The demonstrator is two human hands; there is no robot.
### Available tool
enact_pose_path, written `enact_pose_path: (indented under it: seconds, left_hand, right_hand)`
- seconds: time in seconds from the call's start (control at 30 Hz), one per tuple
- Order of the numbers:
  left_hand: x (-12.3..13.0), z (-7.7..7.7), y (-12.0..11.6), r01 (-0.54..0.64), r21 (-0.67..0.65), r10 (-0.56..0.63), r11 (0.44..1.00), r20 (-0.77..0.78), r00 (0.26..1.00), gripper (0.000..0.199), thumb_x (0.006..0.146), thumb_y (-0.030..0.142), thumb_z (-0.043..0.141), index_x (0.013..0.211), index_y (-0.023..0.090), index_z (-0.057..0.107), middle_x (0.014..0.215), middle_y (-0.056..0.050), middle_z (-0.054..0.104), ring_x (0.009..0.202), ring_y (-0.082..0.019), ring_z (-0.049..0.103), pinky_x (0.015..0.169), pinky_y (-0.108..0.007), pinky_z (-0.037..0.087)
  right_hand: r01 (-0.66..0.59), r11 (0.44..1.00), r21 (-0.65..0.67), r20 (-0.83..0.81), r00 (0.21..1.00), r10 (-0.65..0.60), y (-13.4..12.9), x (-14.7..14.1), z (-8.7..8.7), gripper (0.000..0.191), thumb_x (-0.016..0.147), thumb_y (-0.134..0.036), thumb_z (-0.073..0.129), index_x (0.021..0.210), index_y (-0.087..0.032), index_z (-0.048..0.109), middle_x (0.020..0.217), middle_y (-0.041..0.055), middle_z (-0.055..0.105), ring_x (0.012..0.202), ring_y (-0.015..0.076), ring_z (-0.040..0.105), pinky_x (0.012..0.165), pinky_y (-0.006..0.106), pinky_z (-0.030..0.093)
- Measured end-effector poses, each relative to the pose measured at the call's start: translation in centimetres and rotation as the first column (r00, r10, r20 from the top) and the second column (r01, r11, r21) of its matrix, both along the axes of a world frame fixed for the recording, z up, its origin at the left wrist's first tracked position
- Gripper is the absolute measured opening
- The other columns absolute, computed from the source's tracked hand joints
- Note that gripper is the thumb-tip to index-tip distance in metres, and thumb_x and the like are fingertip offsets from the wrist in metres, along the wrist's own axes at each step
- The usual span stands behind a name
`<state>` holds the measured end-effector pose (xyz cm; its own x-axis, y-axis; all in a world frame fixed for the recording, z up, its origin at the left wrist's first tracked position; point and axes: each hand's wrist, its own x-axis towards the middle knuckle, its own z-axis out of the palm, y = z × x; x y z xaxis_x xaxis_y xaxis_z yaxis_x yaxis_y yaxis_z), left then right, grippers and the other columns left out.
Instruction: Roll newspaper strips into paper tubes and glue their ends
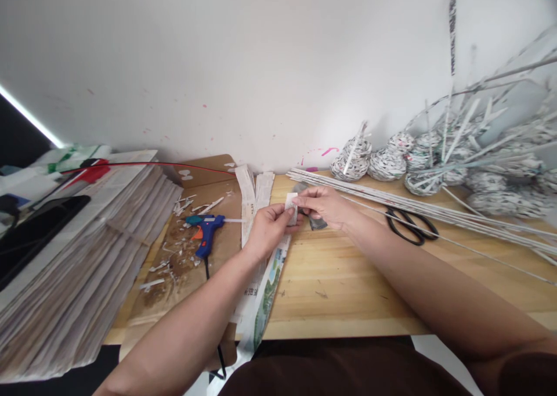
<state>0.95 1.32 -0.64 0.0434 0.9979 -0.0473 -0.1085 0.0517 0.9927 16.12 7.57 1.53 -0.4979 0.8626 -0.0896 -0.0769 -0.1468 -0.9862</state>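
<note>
A narrow newspaper strip [290, 200] stands upright between my two hands, its top end showing above the fingers. My left hand [272, 225] pinches it between thumb and fingers, and the strip appears to trail down toward the table's front edge, where a printed green picture shows. From the other side my right hand [324, 205] is closed at the strip's upper end, thumb and index finger touching it. More flat newspaper strips [261, 191] lie on the table just behind and left of my left hand. A small dark object [318, 224] lies partly hidden beneath my right hand.
To the left, a blue glue gun [210, 233] rests on stained cardboard [174, 294] among paper scraps. Beyond it is a tall newspaper stack [108, 239]. Rolled paper sticks [391, 201] cross the right side over black scissors [407, 227]. Woven paper shapes [387, 162] line the wall.
</note>
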Motion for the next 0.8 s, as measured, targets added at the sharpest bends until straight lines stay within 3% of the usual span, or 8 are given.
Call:
enact_pose_path:
  seconds: [0.2,0.57,0.8]
  left_hand:
    - [0.07,-0.10,-0.02,0.014,0.010,-0.014,1.000,-0.005,1.000,0.035,0.075,0.042,0.070,0.095,0.013,0.071,0.085,-0.008,0.073,0.082,-0.021,0.069,0.075,-0.034,0.056]
    - [0.13,-0.27,-0.19,0.017,0.054,-0.014,0.998,-0.053,0.999,0.029,0.073,0.035,0.071,0.092,0.013,0.073,0.091,-0.010,0.073,0.087,-0.023,0.068,0.076,-0.031,0.054]
    - [0.15,-0.43,-0.30,-0.009,0.083,0.021,0.997,-0.150,0.988,0.031,0.073,0.040,0.071,0.089,0.014,0.073,0.083,-0.006,0.073,0.080,-0.021,0.067,0.069,-0.028,0.052]
  right_hand:
    - [0.069,0.998,-0.004,0.003,0.998,-0.069,-0.18,-0.33,-0.17,0.033,0.058,-0.039,0.083,0.063,-0.014,0.063,0.050,-0.0039,0.052,0.039,0.0028,0.035,0.034,0.017,0.017]
    - [0.066,0.998,0.000,-0.008,0.998,-0.066,-0.22,-0.48,-0.37,0.034,0.059,-0.039,0.083,0.059,-0.015,0.058,0.050,-0.0029,0.054,0.039,0.0038,0.038,0.034,0.018,0.018]
    - [0.093,0.996,0.000,-0.027,0.995,-0.093,-0.49,-0.77,-0.49,0.034,0.057,-0.037,0.083,0.060,-0.016,0.057,0.051,-0.0039,0.055,0.041,0.0050,0.042,0.036,0.018,0.026]
